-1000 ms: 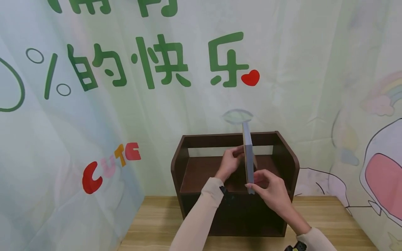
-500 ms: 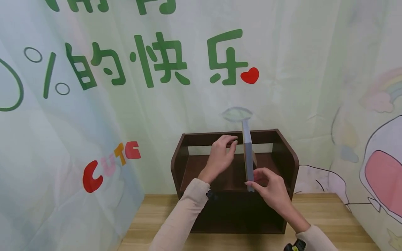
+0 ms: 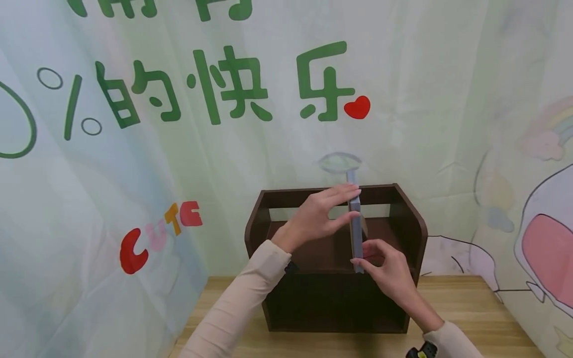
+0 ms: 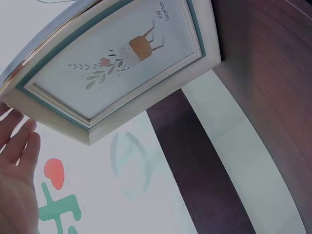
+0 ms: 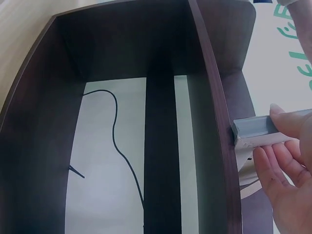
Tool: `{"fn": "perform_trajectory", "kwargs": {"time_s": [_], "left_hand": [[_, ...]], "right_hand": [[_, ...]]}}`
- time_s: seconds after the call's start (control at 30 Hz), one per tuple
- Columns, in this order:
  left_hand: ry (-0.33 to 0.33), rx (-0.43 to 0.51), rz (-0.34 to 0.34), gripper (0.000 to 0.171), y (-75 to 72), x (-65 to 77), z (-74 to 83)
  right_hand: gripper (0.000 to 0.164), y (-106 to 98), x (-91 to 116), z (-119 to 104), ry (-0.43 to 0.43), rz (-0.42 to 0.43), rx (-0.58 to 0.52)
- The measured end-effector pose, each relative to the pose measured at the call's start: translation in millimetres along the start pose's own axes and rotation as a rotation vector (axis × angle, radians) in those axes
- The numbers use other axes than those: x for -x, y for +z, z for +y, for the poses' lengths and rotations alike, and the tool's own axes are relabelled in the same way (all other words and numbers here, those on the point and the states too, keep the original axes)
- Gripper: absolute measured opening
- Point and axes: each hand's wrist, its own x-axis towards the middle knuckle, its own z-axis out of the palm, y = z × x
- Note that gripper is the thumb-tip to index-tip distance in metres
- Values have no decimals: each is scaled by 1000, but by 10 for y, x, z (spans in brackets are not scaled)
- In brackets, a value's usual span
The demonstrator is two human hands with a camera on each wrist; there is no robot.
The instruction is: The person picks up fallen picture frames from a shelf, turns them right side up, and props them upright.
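Note:
A picture frame point(image 3: 356, 238) stands upright, edge-on, on the upper shelf of a dark brown wooden rack point(image 3: 313, 258). The left wrist view shows its face: a pale border with a teal line around a plant-and-animal print point(image 4: 122, 58). With thumb and fingers, my right hand point(image 3: 388, 266) pinches its lower near corner; the right wrist view shows that hand point(image 5: 285, 168) at the grey edge beside the shelf board. My left hand point(image 3: 313, 219) reaches to the upper part of the frame, its fingers extended and seemingly touching the edge.
The rack stands on a light wood table point(image 3: 228, 298), its lower compartment point(image 5: 131, 48) crossed at the back by a dark slat. A thin black cable point(image 5: 115, 122) shows through the back opening. A printed curtain point(image 3: 425, 149) hangs close behind and on both sides.
My left hand drew back from the left side of the picture frame, then rose and came right to its upper near edge. My right hand and the frame have stayed nearly still.

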Motion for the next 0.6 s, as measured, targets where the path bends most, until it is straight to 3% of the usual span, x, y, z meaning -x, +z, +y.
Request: {"fn": "perform_trajectory", "kwargs": {"time_s": [0.2, 0.33, 0.47, 0.6], "left_hand": [[18, 20, -7, 54, 10, 33, -5], [13, 38, 9, 53, 36, 64, 6], [7, 55, 30, 53, 82, 63, 30], [-4, 87, 63, 52, 136, 48, 46]], "right_hand": [[30, -21, 11, 15, -30, -27, -10], [13, -57, 15, 54, -44, 38, 10], [11, -48, -69, 84, -159, 153, 130], [21, 23, -205, 112, -260, 208, 282]]}}
